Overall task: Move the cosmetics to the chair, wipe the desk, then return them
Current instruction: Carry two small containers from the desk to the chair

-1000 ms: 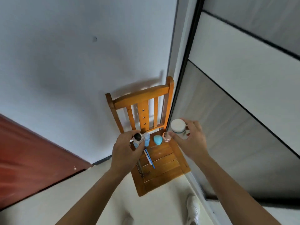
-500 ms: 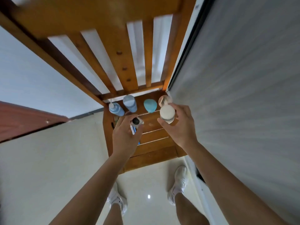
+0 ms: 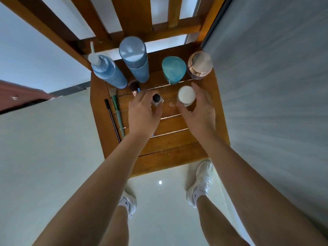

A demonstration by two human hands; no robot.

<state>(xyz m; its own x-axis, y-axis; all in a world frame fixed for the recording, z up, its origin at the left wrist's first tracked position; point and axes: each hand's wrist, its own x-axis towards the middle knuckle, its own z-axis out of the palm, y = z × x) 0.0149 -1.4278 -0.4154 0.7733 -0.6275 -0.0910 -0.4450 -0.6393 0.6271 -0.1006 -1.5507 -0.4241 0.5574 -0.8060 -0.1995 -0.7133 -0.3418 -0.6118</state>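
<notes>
I look straight down on a wooden chair (image 3: 170,150). My left hand (image 3: 142,112) is closed around a small glass bottle with a black cap (image 3: 156,98), low over the seat's middle. My right hand (image 3: 198,109) grips a jar with a white lid (image 3: 186,95) beside it. Along the seat's back stand a blue pump bottle (image 3: 110,73), a blue-capped bottle (image 3: 136,59), a teal egg-shaped case (image 3: 173,70) and a rose-gold-lidded jar (image 3: 200,65). Brushes (image 3: 117,110) and a dark pencil (image 3: 111,118) lie at the seat's left edge.
A grey panel (image 3: 275,86) runs close along the chair's right side. The white wall (image 3: 35,59) lies behind the chair and a red-brown board (image 3: 17,98) at left. My feet in white shoes (image 3: 202,181) stand on pale floor tiles before the seat.
The view has closed in on the chair seat as I bent down. Both hands have lowered with the small bottle and the white-lidded jar, from in front of the chair to just over the seat.
</notes>
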